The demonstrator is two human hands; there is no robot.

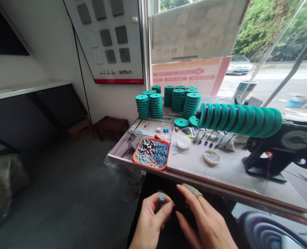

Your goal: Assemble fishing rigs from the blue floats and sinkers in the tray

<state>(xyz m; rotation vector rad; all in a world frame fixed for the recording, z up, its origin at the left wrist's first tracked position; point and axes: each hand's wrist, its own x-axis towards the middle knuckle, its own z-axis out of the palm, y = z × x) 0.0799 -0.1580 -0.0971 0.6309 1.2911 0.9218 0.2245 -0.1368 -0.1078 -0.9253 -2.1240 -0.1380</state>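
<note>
My left hand (153, 216) is raised in front of the table edge with thumb and fingers closed in a pinch. A pale blue patch (161, 197) shows at its fingertips; whether this is a small part or the nail I cannot tell. Just to the right, my right hand (205, 218) has its index finger and thumb apart, and nothing shows between them. A beige cover (192, 189) wraps one of its fingers. Beyond both hands lies an orange-red tray (135, 159), filled with metal cylinders, blue pieces and small pale bits.
A round dish (205, 159) of small grey beads sits near a white disc (183, 141). Stacks of green spools (178, 100) stand at the back. On the right, a black stand (267, 162) carries a row of green spools (241, 119) with weighted lines hanging down.
</note>
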